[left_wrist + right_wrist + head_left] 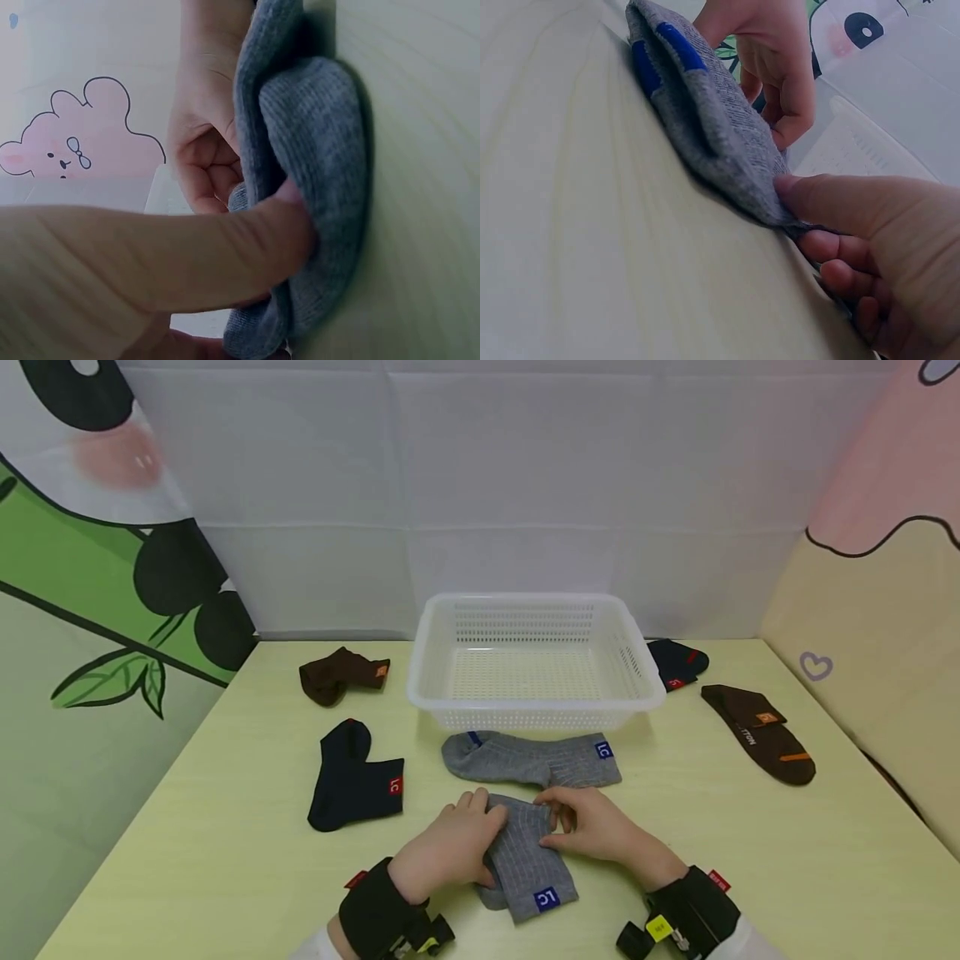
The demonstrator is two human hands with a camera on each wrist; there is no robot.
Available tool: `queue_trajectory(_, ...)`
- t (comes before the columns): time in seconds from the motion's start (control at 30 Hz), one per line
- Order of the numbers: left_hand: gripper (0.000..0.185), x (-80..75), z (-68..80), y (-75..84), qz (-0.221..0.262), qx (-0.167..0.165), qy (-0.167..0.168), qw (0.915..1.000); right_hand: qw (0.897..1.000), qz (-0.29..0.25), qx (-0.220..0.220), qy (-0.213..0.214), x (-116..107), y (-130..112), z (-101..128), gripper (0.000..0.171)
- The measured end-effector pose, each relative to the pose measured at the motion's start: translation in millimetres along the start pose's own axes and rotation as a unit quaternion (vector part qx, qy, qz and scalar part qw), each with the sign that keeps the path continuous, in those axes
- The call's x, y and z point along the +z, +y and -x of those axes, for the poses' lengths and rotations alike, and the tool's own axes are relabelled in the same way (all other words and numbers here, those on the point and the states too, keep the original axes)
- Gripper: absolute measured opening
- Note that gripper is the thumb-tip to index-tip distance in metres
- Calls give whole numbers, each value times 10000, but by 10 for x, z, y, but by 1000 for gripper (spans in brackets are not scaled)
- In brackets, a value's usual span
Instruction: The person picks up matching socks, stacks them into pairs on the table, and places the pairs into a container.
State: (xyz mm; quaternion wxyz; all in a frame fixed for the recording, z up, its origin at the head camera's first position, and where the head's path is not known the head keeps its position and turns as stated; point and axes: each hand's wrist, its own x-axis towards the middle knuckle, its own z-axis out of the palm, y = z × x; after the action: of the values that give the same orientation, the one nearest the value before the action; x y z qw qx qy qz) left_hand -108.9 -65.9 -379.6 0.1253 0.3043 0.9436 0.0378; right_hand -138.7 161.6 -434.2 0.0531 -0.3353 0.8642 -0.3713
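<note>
I see both hands on the grey sock (525, 860) at the near edge of the bench (225, 827), just in front of me. My left hand (448, 847) grips its left side; in the left wrist view the thumb presses over a bunched fold of the fabric, fingers curled under it. My right hand (596, 827) pinches the top edge of the same sock, thumb on top & fingers curled beneath, per the right wrist view. The sock lies flat w/ its blue label (547, 898) toward me.

A second grey sock (532, 758) lies just beyond, touching the front of the white basket (420, 668), which sits mid-bench. Left of the hands: a navy sock (352, 781), and a brown sock (341, 675) farther back. Right of the basket: another navy sock (677, 663) partly behind its rim, and a long brown sock (761, 732) well apart from the hands.
</note>
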Motion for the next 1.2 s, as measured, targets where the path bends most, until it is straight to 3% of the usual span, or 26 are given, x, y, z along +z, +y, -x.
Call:
queue_trajectory(0.13, 48, -1, -10, -23, 91, 40, 96, 9999, 10000, -51, 25, -18, 10, 12, -2, 41)
queue_trajectory(0.37, 13, -7, -35, -48, 414, 211, 864, 9952, 9998, -160, -29, 109, 24, 33, -7, 33)
queue_trajectory(0.6, 9, 19, -74, -57, 642, 491, 1392, 9870, 9976, -436, -320, 443, 36, 65, 1, 14)
queue_trajectory(0.73, 12, 13, -77, -40, 1064, 430, 1400, 9835, 9925, -1016, -430, 526, 51, 88, 11, 10)
queue_trajectory(1.0, 15, -26, -95, 29, 1897, 55, 1263, 9737, 9711, -2383, -77, 68, 6, 32, 34, 18)
queue_trajectory(1.2, 7, -25, -86, 73, 2010, 99, 1292, 9710, 9390, -3310, -635, -687, -36, 42, 27, 19)
